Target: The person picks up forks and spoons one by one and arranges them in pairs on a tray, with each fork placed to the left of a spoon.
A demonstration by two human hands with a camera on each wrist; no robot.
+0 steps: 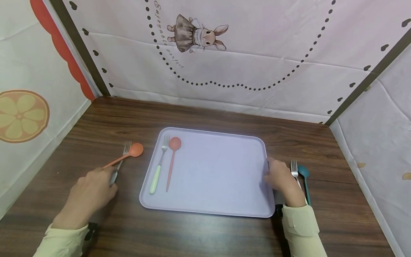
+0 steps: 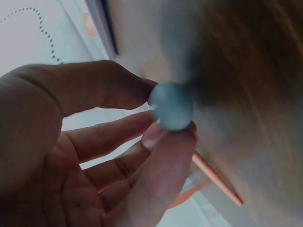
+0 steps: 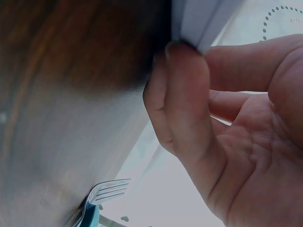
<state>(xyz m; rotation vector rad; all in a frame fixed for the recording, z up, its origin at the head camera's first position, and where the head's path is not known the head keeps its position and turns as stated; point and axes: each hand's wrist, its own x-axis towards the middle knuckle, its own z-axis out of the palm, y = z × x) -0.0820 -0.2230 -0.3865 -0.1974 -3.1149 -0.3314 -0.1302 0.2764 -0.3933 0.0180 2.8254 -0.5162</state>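
Observation:
My left hand (image 1: 91, 191) pinches the pale blue handle (image 2: 171, 106) of a fork (image 1: 113, 177) between thumb and finger, left of the tray. An orange spoon (image 1: 136, 150) crosses over that fork, its handle running toward my knuckles. With my right hand (image 1: 280, 175) I grip the right edge of a pale lilac tray (image 1: 221, 171); its rim (image 3: 199, 23) sits between thumb and fingers in the right wrist view. On the tray's left side lie a fork with a light green handle (image 1: 155, 180) and a coral-red spoon (image 1: 174, 143), side by side.
To the right of my right hand, a fork (image 1: 294, 168) and a teal spoon (image 1: 303, 172) lie on the dark wooden table (image 1: 179, 235). Printed cloth walls (image 1: 257, 43) stand along the table's back and sides.

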